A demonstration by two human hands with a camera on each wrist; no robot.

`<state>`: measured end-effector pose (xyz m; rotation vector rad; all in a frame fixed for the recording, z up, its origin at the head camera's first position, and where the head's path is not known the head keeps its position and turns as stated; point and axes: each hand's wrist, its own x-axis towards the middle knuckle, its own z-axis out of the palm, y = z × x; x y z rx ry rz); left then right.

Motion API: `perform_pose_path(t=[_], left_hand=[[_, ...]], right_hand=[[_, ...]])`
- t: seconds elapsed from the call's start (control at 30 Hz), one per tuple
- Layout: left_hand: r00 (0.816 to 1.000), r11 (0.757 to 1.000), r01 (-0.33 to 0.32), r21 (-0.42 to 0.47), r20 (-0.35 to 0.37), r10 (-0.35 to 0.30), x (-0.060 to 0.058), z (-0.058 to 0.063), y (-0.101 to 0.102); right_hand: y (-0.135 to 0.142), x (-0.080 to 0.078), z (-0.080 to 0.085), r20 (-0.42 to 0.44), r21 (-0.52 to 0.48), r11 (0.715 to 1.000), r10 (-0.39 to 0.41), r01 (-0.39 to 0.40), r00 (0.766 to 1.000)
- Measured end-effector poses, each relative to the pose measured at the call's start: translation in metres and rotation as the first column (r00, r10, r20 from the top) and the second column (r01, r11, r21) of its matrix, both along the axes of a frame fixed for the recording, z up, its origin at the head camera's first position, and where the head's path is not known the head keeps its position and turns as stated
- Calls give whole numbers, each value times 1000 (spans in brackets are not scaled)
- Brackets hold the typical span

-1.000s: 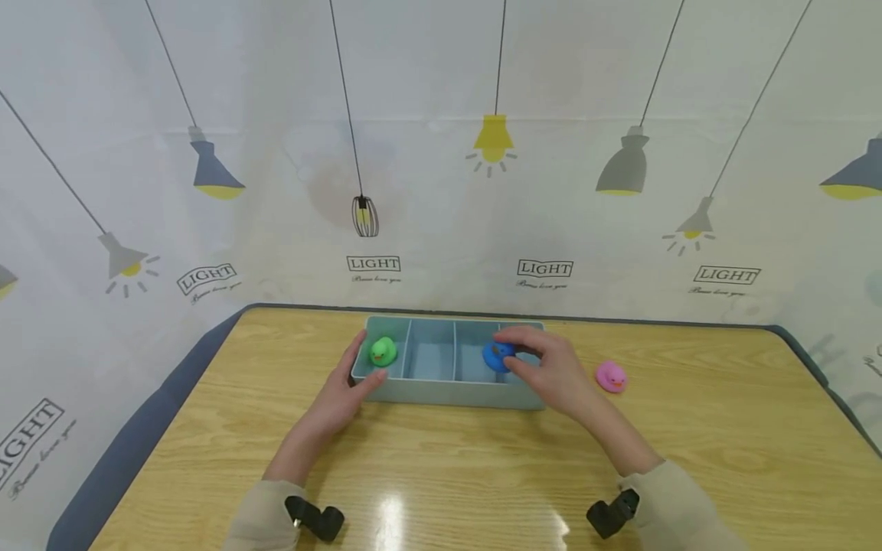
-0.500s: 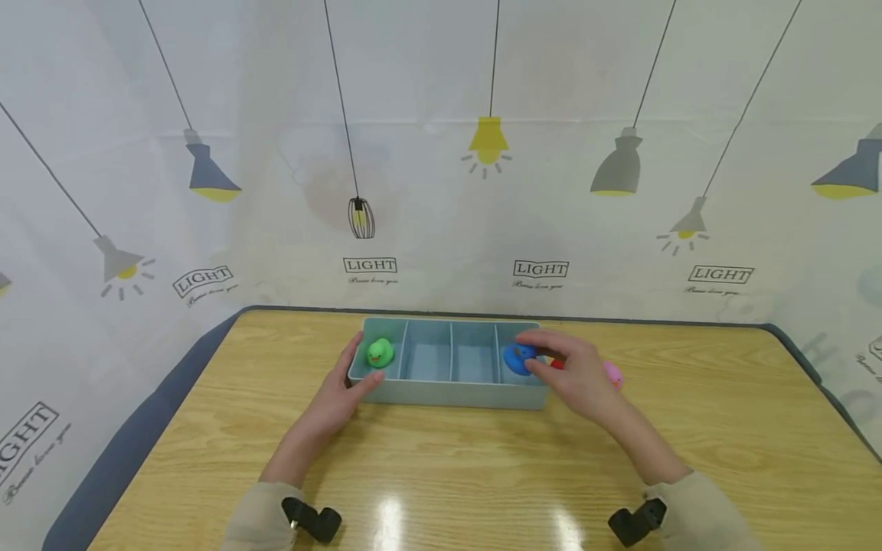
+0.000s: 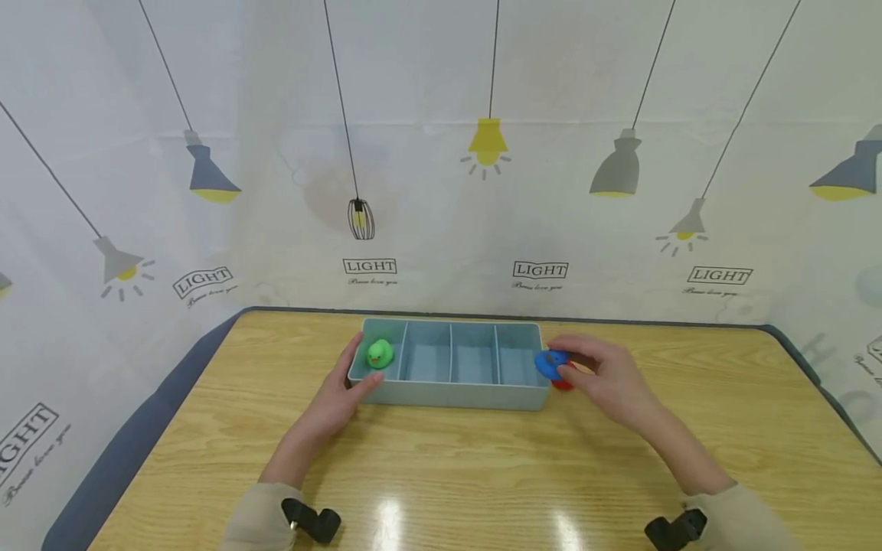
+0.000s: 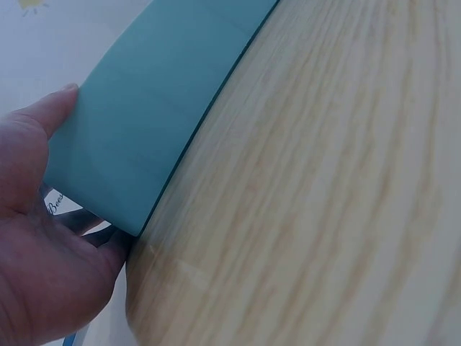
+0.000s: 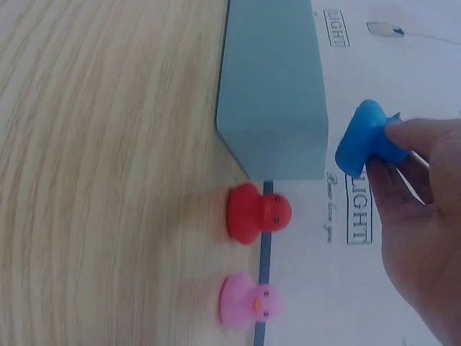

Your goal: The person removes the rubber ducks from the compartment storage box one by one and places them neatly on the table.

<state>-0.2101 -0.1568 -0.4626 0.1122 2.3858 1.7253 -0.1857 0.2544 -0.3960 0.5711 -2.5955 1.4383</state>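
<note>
A light blue box (image 3: 455,395) with a row of compartments stands near the table's back edge. My left hand (image 3: 339,398) grips its left end, thumb on the front wall and fingers along the side. A green rubber duck (image 3: 380,353) sits in the leftmost compartment. Between thumb and fingers, my right hand (image 3: 615,384) pinches a blue rubber duck (image 3: 549,365), held up at the box's right end. Below it on the table is a red rubber duck (image 5: 248,214), mostly covered in the head view. The right wrist view shows the blue duck tilted and off the table.
Beside the red duck, a pink rubber duck (image 5: 243,306) stands on the wooden table (image 3: 455,467); the right hand hides it in the head view. A white curtain (image 3: 427,153) printed with lamps hangs behind the table.
My right hand has carried the blue duck rightward, from over the right-hand compartments to the box's right end. The left hand keeps its hold on the box, and the green duck stays put.
</note>
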Motion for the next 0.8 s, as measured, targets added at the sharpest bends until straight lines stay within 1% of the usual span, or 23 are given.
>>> perform_pose_path(t=[0.17,0.27,0.43,0.5,0.67,0.8], left_hand=[[1000,1000,9,8,1,-9,1,1,0],[1000,1000,0,-2,7,0,1,1,0],[1000,1000,-16,-1,18,16,2,1,-2],[1000,1000,-14,-3,18,14,2,1,-3],[1000,1000,-7,-14,11,7,1,1,-3],[1000,1000,-3,-12,7,3,-1,1,-1]], right_hand=[[24,4,-1,28,55,998,-45,44,999],[40,5,-2,32,68,996,-61,59,998],[64,3,-8,9,67,994,-87,86,996],[72,3,-9,23,79,992,-104,102,994],[90,4,-9,57,164,976,-153,142,986],[102,6,-10,75,226,962,-176,155,982]])
